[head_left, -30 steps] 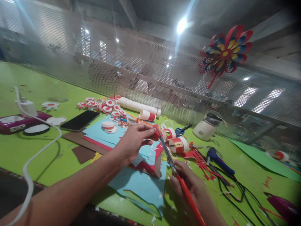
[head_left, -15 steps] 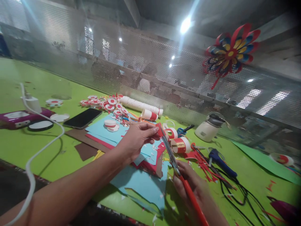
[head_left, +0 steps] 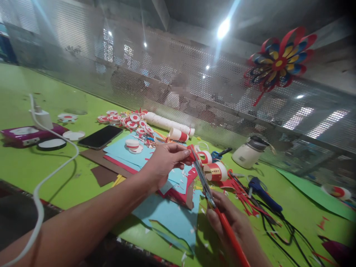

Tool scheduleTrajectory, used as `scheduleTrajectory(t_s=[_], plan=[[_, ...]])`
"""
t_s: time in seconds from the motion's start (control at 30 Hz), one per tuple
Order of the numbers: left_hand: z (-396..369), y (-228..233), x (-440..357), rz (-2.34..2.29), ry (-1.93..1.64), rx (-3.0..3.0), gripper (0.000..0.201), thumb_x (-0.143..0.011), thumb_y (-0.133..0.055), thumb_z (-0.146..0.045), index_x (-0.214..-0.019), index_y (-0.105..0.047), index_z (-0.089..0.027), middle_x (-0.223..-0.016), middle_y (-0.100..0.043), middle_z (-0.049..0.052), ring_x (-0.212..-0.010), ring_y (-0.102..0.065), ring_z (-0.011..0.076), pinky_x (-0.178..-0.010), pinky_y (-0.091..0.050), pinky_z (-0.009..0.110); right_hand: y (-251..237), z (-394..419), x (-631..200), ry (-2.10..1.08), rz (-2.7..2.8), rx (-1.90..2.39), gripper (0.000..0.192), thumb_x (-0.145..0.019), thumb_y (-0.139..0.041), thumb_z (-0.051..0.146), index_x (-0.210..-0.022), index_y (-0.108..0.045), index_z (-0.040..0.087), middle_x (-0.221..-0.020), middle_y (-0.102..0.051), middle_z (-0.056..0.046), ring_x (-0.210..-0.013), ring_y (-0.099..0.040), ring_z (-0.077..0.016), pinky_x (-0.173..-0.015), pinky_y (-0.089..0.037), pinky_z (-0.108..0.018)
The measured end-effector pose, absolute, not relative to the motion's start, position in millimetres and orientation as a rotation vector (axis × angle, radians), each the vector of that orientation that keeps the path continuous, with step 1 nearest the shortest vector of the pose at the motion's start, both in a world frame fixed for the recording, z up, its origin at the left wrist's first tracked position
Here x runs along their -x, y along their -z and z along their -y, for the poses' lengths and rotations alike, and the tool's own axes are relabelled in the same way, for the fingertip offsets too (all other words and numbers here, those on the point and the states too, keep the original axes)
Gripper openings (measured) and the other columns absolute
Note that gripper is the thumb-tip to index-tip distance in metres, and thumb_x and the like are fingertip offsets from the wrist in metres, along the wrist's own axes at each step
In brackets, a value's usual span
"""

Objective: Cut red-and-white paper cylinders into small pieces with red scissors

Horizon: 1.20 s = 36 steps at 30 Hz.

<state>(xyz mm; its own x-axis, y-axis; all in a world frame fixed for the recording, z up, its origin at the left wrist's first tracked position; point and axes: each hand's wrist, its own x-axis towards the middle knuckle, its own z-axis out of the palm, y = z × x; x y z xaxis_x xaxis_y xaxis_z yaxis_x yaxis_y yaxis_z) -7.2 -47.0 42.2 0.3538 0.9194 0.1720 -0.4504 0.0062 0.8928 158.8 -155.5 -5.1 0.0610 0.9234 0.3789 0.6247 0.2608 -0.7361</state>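
Observation:
My left hand (head_left: 171,161) pinches a small piece of red paper (head_left: 191,152) between thumb and fingers. Red-handled scissors (head_left: 207,187) are in my right hand (head_left: 226,215), their blades pointing up and reaching the red paper. Whether the blades are parted is hard to make out. Beneath my hands lies a stack of light blue paper (head_left: 122,150) over red and brown sheets, strewn with small scraps. A small white disc piece with a red band (head_left: 132,144) rests on the stack. Just beyond the scissors lies a red-and-white paper cup (head_left: 215,171) on its side.
Red-and-white paper discs (head_left: 135,118) are heaped by a long white roll (head_left: 167,122). A phone (head_left: 100,136), a purple box (head_left: 30,134) and a white cable (head_left: 41,181) lie left. A blue glue gun (head_left: 264,193), black cords and a kettle (head_left: 247,152) are right.
The whole view has shifted slightly, so things appear a little further right. My left hand still holds the red paper against the scissors, with little visible movement.

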Motion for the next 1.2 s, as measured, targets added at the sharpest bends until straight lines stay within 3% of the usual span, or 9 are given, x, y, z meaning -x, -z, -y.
scheduleTrajectory(t_s=[0.17,0.5,1.2], plan=[[47.3,-43.5,7.9,-0.567,-1.147,-1.099,0.010,-0.073,-0.060,-0.020,-0.066,-0.061,-0.012,-0.068,-0.063,0.006,-0.061,-0.056,0.0118,-0.053,-0.035,0.023,4.7,155.8,-158.7,-0.444,1.643,1.464,0.031,-0.080,-0.049,0.042,-0.103,-0.056,0.021,-0.062,-0.056,0.000,-0.061,-0.059,-0.0172,-0.051,-0.045,-0.022],[47.5,-46.1,11.5,-0.576,-1.110,-1.117,0.017,-0.080,-0.051,-0.021,-0.078,-0.062,-0.009,-0.075,-0.065,0.010,-0.063,-0.059,0.0133,-0.054,-0.039,0.023,-0.3,157.2,-160.2,-0.504,1.651,1.511,0.036,-0.080,-0.048,0.043,-0.106,-0.055,0.020,-0.063,-0.054,0.000,-0.067,-0.060,-0.0181,-0.052,-0.045,-0.021],[47.7,-45.7,7.6,-0.619,-1.178,-1.155,0.009,-0.077,-0.056,-0.018,-0.070,-0.057,-0.011,-0.065,-0.062,0.004,-0.060,-0.057,0.0112,-0.052,-0.039,0.022,-1.2,157.5,-159.2,-0.482,1.658,1.513,0.035,-0.080,-0.048,0.042,-0.106,-0.056,0.019,-0.061,-0.055,0.001,-0.067,-0.059,-0.0174,-0.052,-0.044,-0.021]])
